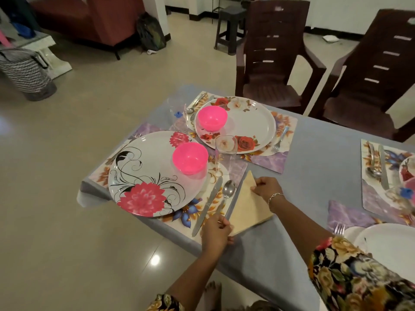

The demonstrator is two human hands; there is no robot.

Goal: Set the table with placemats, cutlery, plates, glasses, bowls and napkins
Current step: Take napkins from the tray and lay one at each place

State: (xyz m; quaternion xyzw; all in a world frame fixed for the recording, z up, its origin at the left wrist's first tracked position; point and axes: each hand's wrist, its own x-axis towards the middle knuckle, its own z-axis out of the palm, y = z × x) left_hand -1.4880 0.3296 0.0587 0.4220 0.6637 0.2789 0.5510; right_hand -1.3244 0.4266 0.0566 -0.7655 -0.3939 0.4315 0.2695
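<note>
Gripping near corner of folded beige napkin [247, 208] with left hand [216, 233], pinching far edge with right hand [267, 187]; lying on counter [314, 158], just beside spoon [228, 190].

Home dining room, set table [314, 140], plastic chairs [269, 63], sofa [94, 16], tiled floor [67, 153]

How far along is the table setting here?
Done: the near placemat carries a pink-flower plate, pink bowl, knife and spoon; the rose plate setting looks similarly laid. In hand: left hand and right hand hold a folded beige napkin beside that spoon. Left: no napkin shows by the rose plate; the right-side settings are cut off.
</note>
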